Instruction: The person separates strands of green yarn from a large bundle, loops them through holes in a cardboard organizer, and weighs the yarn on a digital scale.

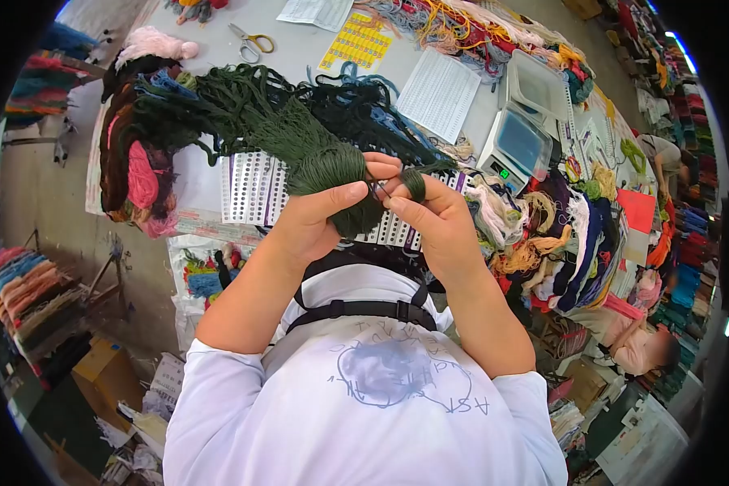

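A thick dark green yarn hank (328, 170) hangs over the table's near edge, with its loose strands trailing back to the left. My left hand (320, 215) is closed around its near end, thumb on top. Close beside it, my right hand (433, 211) pinches a strand between thumb and finger. A small loop of the same green yarn (413, 185) lies around the fingers of that hand. The fingertips of both hands nearly meet at a dark strand. Beneath them are white cards with rows of holes (253, 188), partly covered by yarn.
Scissors (253, 42) lie at the back left. A digital scale (517, 150) stands to the right, near printed sheets (439, 93) and a yellow label sheet (355, 42). Mixed yarn hanks (563, 243) heap along the right. A co-worker (636, 348) is at the far right.
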`<state>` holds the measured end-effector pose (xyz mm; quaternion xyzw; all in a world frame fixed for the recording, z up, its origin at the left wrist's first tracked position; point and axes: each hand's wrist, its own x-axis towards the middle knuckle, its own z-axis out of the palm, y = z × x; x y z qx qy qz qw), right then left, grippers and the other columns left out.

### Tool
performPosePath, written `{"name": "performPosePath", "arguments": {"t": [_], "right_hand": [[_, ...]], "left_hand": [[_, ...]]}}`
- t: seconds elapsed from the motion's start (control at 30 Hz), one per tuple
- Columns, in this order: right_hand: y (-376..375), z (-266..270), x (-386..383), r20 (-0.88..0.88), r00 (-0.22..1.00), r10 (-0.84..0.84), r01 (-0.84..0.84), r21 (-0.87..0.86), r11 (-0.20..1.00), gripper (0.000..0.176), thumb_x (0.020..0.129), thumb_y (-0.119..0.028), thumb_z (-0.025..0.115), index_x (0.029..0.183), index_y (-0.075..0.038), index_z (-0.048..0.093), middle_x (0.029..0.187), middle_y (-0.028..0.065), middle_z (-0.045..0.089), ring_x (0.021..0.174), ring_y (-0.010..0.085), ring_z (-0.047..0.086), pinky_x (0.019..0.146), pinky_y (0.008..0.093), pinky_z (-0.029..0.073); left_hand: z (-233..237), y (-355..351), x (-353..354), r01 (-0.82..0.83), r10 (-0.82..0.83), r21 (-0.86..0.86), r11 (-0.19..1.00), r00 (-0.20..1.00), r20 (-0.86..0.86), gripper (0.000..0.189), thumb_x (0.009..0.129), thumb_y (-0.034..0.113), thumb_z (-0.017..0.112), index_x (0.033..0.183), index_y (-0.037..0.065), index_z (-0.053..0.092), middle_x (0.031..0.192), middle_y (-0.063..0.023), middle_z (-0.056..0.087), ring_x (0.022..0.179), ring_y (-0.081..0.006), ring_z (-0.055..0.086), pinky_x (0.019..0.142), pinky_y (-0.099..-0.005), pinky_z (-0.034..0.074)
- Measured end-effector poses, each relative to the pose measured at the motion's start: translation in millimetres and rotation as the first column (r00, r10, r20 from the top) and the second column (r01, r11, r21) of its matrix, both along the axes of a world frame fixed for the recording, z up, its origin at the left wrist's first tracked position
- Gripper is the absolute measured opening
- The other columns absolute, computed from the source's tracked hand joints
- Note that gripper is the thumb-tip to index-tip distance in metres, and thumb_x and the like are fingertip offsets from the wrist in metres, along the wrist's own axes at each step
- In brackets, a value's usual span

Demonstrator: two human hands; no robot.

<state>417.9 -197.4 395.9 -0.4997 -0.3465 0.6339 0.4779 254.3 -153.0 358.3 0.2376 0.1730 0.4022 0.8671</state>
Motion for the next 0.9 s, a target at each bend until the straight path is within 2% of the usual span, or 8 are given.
{"name": "performPosePath", "arguments": {"t": [0.2, 0.27, 0.33, 0.4, 0.5, 0.6, 0.73, 0.9], "right_hand": [[3.6, 25.4, 12.8, -0.002, 0.935, 0.356, -0.350, -0.192, 0.917, 0.011, 0.086, -0.010, 0.060, 0.092, -0.001, 0.061, 0.082, -0.0001, 0.060, 0.078, 0.0073, 0.054, 0.075, 0.0218, 0.043], [4.3, 37.4, 51.2, 0.188, 0.886, 0.424, -0.375, -0.246, 0.894, 0.015, 0.083, -0.012, 0.063, 0.094, -0.002, 0.063, 0.074, -0.0015, 0.058, 0.064, 0.0060, 0.051, 0.056, 0.0203, 0.040], [-6.3, 42.7, 114.6, 0.249, 0.965, -0.078, 0.114, -0.132, 0.985, 0.015, 0.081, -0.012, 0.060, 0.091, -0.001, 0.063, 0.063, -0.0040, 0.048, 0.052, 0.0040, 0.041, 0.046, 0.0196, 0.031], [-24.4, 60.8, 217.8, -0.045, 0.864, -0.501, 0.495, -0.104, 0.863, 0.025, 0.089, -0.017, 0.054, 0.103, 0.004, 0.057, 0.057, -0.0060, 0.029, 0.046, 0.0045, 0.026, 0.039, 0.0215, 0.020], [-75.5, 113.6, 305.1, -0.100, 0.757, -0.646, 0.653, 0.150, 0.742, 0.033, 0.093, -0.020, 0.044, 0.112, 0.006, 0.052, 0.059, -0.0041, 0.025, 0.049, 0.0048, 0.025, 0.040, 0.0206, 0.021], [-68.4, 137.9, 261.7, 0.121, 0.544, -0.830, 0.781, 0.289, 0.554, 0.038, 0.093, -0.017, 0.035, 0.121, 0.006, 0.047, 0.060, -0.0036, 0.027, 0.049, 0.0049, 0.025, 0.041, 0.0198, 0.021], [-16.7, 83.2, 155.7, 0.286, 0.729, -0.622, 0.639, 0.043, 0.768, 0.032, 0.090, -0.020, 0.048, 0.107, 0.004, 0.059, 0.062, -0.0078, 0.033, 0.050, 0.0004, 0.026, 0.040, 0.0171, 0.018], [-5.3, -10.0, 21.5, 0.440, 0.898, 0.017, 0.038, -0.117, 0.992, 0.017, 0.086, -0.012, 0.057, 0.095, -0.001, 0.067, 0.076, 0.0020, 0.064, 0.061, 0.0060, 0.055, 0.054, 0.0226, 0.046]], "left_hand": [[1.0, 9.3, -10.5, 0.180, -0.182, -0.042, 0.983, 0.980, -0.078, 0.029, 0.077, 0.010, 0.065, 0.100, -0.007, 0.059, 0.067, -0.0032, 0.054, 0.055, -0.0095, 0.048, 0.064, -0.0240, 0.047], [-8.5, 17.4, -25.7, 0.297, -0.277, 0.090, 0.951, 0.944, -0.180, 0.023, 0.077, 0.009, 0.062, 0.094, -0.006, 0.059, 0.053, 0.0016, 0.044, 0.042, -0.0060, 0.038, 0.059, -0.0261, 0.049], [-29.9, 20.1, -47.4, 0.172, -0.169, -0.074, 0.982, 0.984, 0.046, 0.020, 0.079, 0.010, 0.058, 0.095, -0.003, 0.059, 0.049, 0.0045, 0.037, 0.039, -0.0048, 0.034, 0.064, -0.0290, 0.051], [-45.2, 26.0, -74.0, 0.030, 0.013, -0.143, 0.989, 0.957, 0.291, 0.021, 0.089, 0.012, 0.045, 0.103, 0.002, 0.059, 0.058, 0.0042, 0.039, 0.038, -0.0045, 0.033, 0.079, -0.0366, 0.050], [-56.6, 27.5, -97.2, -0.021, 0.094, -0.167, 0.986, 0.891, 0.445, 0.029, 0.092, 0.013, 0.041, 0.116, 0.007, 0.056, 0.096, -0.0069, 0.057, 0.043, -0.0044, 0.037, 0.087, -0.0377, 0.046], [-56.0, 18.9, -84.6, 0.021, 0.072, -0.220, 0.975, 0.912, 0.404, 0.032, 0.092, 0.014, 0.042, 0.121, 0.009, 0.054, 0.131, -0.0180, 0.046, 0.045, -0.0037, 0.037, 0.087, -0.0380, 0.046], [-52.9, 6.3, -33.7, 0.266, -0.164, -0.173, 0.948, 0.877, 0.451, 0.037, 0.090, 0.017, 0.044, 0.126, 0.011, 0.051, 0.142, -0.0257, 0.029, 0.045, -0.0024, 0.036, 0.090, -0.0373, 0.046], [-39.4, -14.9, 9.7, 0.425, -0.347, -0.163, 0.890, 0.866, 0.361, 0.045, 0.088, 0.023, 0.048, 0.131, 0.008, 0.046, 0.139, -0.0171, 0.038, 0.055, -0.0074, 0.042, 0.087, -0.0335, 0.044]]}}
